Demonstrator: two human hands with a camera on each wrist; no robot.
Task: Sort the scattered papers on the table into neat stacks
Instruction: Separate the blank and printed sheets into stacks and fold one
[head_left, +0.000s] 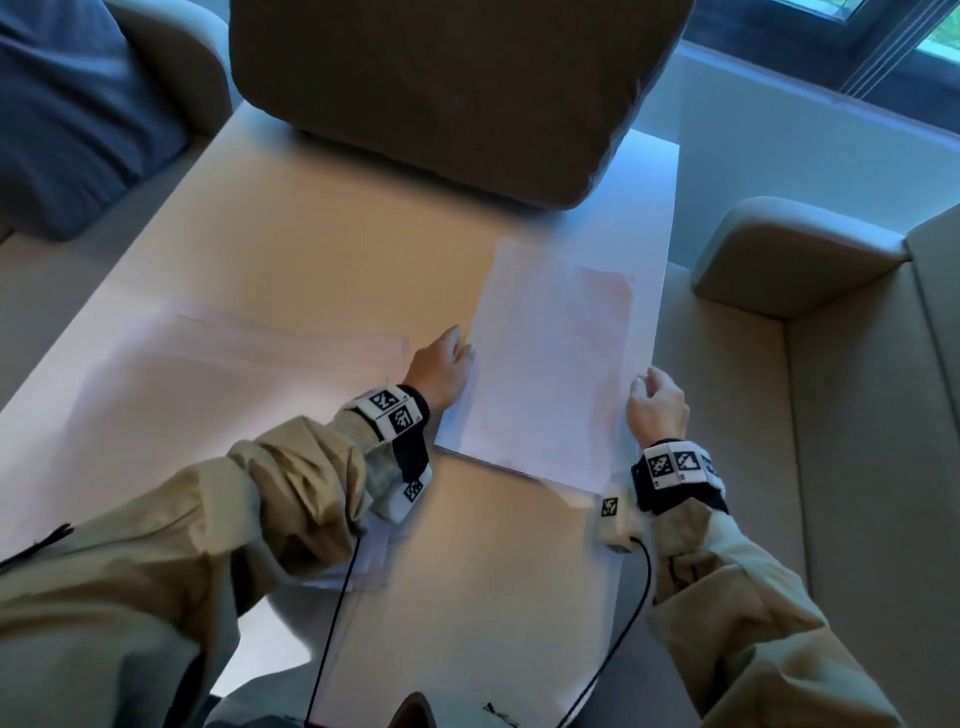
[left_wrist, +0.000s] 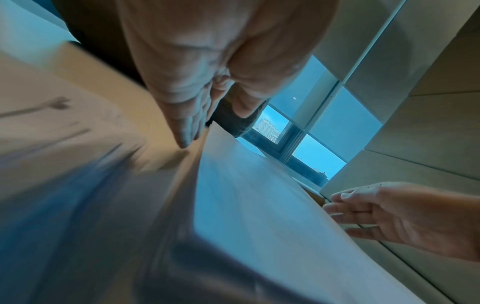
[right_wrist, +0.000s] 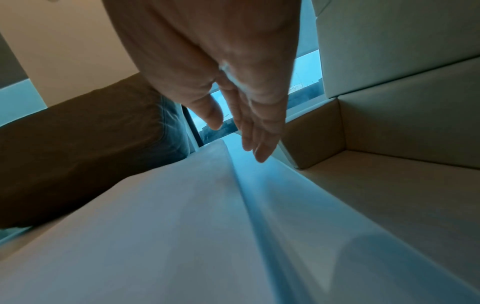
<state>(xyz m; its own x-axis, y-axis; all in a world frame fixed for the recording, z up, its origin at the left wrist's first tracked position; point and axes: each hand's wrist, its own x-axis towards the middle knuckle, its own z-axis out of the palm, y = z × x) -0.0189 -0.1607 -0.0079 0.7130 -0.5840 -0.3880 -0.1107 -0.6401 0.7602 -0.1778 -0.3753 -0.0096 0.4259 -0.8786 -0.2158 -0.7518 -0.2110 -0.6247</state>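
A stack of white papers (head_left: 550, 364) lies on the right side of the pale wooden table (head_left: 311, 249). My left hand (head_left: 447, 358) lies with straight fingers against the stack's left edge (left_wrist: 202, 148). My right hand (head_left: 655, 400) hovers with relaxed fingers at the stack's right edge, near the table's rim; in the right wrist view its fingers (right_wrist: 257, 139) stretch out just above the paper (right_wrist: 155, 216). A second spread of white sheets (head_left: 223, 374) lies on the left of the table, blurred. More sheets (head_left: 363, 561) show under my left forearm.
A brown cushion (head_left: 452, 93) sits at the table's far end. Beige sofa seating (head_left: 810, 395) runs along the right, with an armrest (head_left: 789, 249) close to the table's right edge. A blue cushion (head_left: 67, 104) lies at far left. Windows are beyond.
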